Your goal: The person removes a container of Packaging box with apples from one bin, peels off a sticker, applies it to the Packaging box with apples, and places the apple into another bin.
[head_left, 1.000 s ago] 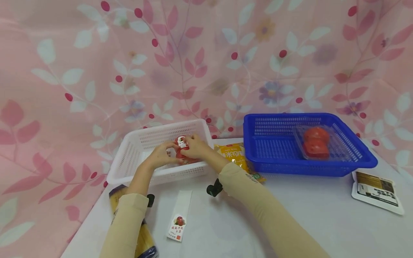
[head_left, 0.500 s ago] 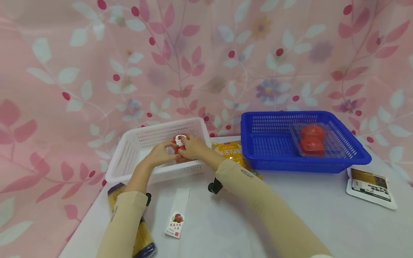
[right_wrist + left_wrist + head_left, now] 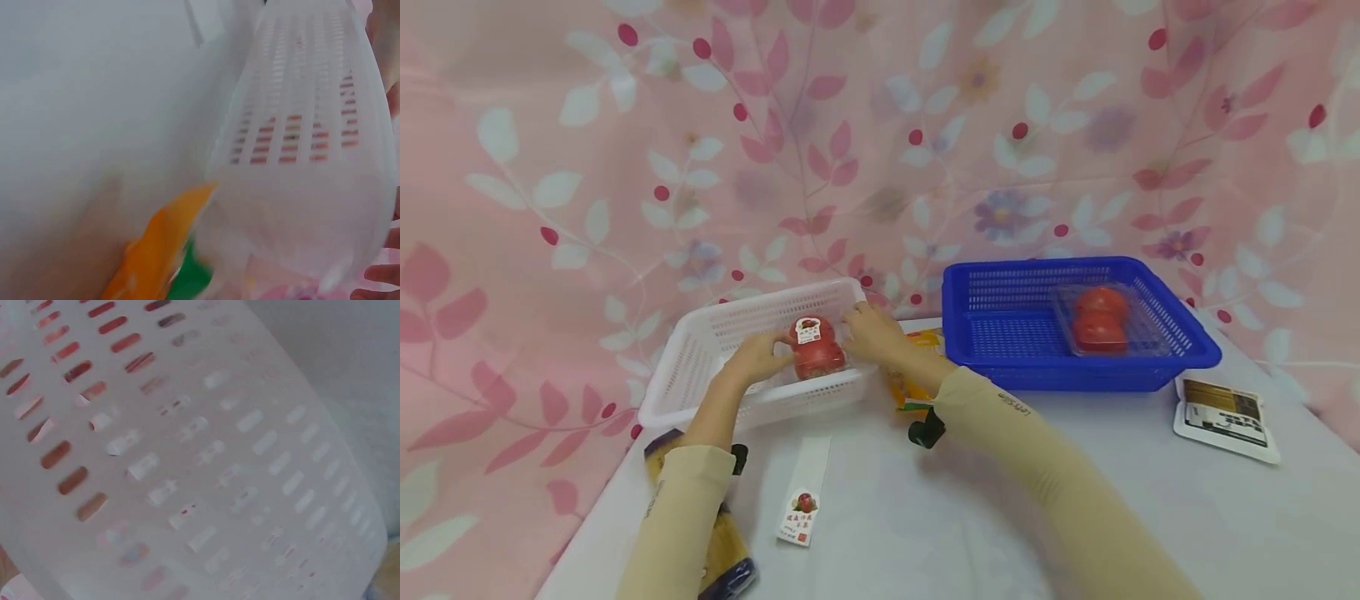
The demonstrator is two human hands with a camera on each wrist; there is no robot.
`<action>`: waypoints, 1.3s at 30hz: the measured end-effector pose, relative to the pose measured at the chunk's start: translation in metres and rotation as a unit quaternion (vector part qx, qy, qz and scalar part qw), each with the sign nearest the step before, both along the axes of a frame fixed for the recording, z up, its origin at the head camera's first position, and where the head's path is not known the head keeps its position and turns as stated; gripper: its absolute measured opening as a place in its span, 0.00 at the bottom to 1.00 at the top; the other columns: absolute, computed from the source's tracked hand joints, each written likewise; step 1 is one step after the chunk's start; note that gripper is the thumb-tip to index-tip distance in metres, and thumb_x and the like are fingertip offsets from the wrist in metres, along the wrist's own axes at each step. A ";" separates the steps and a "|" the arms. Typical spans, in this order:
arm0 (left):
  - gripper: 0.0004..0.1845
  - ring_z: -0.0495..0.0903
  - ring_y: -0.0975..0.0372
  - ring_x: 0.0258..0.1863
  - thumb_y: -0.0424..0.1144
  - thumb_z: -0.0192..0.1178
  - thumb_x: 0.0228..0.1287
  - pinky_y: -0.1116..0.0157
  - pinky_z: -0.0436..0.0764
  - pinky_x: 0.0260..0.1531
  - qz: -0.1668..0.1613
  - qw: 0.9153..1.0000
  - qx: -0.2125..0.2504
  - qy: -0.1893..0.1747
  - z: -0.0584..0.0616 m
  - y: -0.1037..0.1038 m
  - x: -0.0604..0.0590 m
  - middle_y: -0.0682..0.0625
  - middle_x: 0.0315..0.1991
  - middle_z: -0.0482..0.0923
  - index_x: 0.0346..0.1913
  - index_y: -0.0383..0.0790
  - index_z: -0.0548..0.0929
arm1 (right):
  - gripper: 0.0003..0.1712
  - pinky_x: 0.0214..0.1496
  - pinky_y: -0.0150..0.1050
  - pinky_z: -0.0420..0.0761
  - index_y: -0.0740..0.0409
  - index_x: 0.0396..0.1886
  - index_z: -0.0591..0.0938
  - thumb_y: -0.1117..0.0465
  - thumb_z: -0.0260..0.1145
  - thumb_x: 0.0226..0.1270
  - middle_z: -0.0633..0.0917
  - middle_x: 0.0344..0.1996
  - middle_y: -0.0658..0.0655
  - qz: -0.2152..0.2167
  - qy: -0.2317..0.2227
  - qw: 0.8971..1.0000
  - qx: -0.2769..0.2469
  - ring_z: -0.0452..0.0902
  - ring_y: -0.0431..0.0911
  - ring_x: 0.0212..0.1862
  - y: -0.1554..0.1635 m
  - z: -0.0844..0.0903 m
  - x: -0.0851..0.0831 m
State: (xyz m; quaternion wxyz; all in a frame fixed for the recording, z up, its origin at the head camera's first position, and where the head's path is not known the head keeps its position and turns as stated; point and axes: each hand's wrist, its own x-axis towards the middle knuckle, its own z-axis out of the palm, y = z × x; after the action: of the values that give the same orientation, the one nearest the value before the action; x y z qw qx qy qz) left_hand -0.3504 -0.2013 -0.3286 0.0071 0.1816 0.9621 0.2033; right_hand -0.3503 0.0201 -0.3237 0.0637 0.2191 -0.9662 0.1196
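A pack of red apples (image 3: 817, 357) with a white label on top sits in the right part of the white basket (image 3: 700, 321). My left hand (image 3: 752, 360) reaches over the basket's front rim, its thumb and fingers spread beside the pack's left side; whether they touch it I cannot tell. My right hand (image 3: 876, 335) is at the basket's right rim, apart from the pack, with relaxed fingers. Some of its fingers (image 3: 382, 274) show at the edge of the right wrist view. Through the basket's slots in the left wrist view, red shows.
An orange-yellow packet (image 3: 906, 387) lies right of the white basket. The blue basket (image 3: 1011, 333) holds another clear pack of red fruit (image 3: 1101, 321). A flat packet (image 3: 1225, 419) lies right; a labelled white strip (image 3: 805, 492) and a noodle-like pack (image 3: 726, 546) lie in front.
My right hand has let go of the apple pack and moved right to the basket's rim. My left hand's fingers have drawn slightly left. The view has shifted a little.
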 end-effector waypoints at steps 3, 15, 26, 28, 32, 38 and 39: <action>0.19 0.75 0.47 0.40 0.39 0.55 0.60 0.50 0.73 0.44 0.009 1.000 -0.004 0.021 0.009 0.016 -0.004 0.36 0.40 0.78 0.50 0.31 0.77 | 0.25 0.62 0.47 0.65 0.56 0.59 0.73 0.53 0.59 0.63 0.70 0.58 0.59 -0.010 -0.005 1.000 -0.028 0.65 0.52 0.59 0.027 0.002 0.003; 0.29 0.70 0.46 0.53 0.51 0.58 0.54 0.50 0.70 0.51 -0.034 0.976 -0.058 0.208 0.017 0.123 -0.010 0.40 0.56 0.70 0.57 0.39 0.73 | 0.24 0.60 0.55 0.65 0.60 0.57 0.73 0.60 0.62 0.60 0.66 0.61 0.68 -0.037 0.051 0.997 -0.039 0.59 0.63 0.60 0.127 0.012 0.008; 0.32 0.67 0.50 0.57 0.57 0.57 0.55 0.52 0.72 0.52 -0.100 0.976 -0.056 0.183 0.008 0.205 -0.012 0.44 0.61 0.65 0.62 0.47 0.69 | 0.28 0.57 0.64 0.60 0.66 0.59 0.70 0.59 0.61 0.60 0.60 0.61 0.75 -0.131 0.019 0.991 -0.028 0.52 0.70 0.60 0.225 0.016 0.021; 0.32 0.66 0.50 0.58 0.58 0.57 0.56 0.52 0.73 0.50 -0.110 0.977 -0.061 0.174 0.006 0.223 -0.009 0.44 0.62 0.63 0.62 0.48 0.69 | 0.28 0.57 0.64 0.59 0.68 0.58 0.69 0.60 0.61 0.60 0.60 0.60 0.77 -0.143 0.019 0.989 -0.024 0.52 0.71 0.60 0.245 0.014 0.026; 0.32 0.65 0.51 0.60 0.59 0.55 0.58 0.53 0.74 0.49 -0.134 0.979 -0.059 0.141 -0.002 0.259 -0.003 0.45 0.64 0.61 0.63 0.49 0.67 | 0.28 0.56 0.65 0.57 0.72 0.57 0.68 0.59 0.59 0.60 0.61 0.57 0.80 -0.171 0.008 0.985 -0.029 0.51 0.74 0.58 0.278 0.008 0.038; 0.32 0.63 0.52 0.61 0.59 0.55 0.58 0.51 0.73 0.50 -0.148 0.984 -0.038 0.091 -0.009 0.300 0.001 0.47 0.66 0.58 0.64 0.52 0.66 | 0.27 0.56 0.65 0.50 0.76 0.54 0.68 0.62 0.55 0.58 0.67 0.51 0.81 -0.200 0.004 0.979 -0.050 0.53 0.72 0.58 0.309 0.001 0.052; 0.32 0.63 0.52 0.61 0.60 0.55 0.58 0.51 0.73 0.50 -0.148 0.985 -0.035 0.083 -0.009 0.305 0.001 0.47 0.66 0.57 0.65 0.53 0.66 | 0.26 0.56 0.65 0.50 0.77 0.53 0.69 0.62 0.55 0.57 0.68 0.50 0.81 -0.205 0.006 0.977 -0.053 0.54 0.71 0.58 0.312 -0.001 0.053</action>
State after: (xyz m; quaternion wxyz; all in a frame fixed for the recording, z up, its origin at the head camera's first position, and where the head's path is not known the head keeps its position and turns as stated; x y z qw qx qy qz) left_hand -0.3495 0.1039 -0.3379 -0.0365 0.3377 0.9284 0.1504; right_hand -0.2970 0.3323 -0.3246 0.1040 0.0129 -0.9825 0.1537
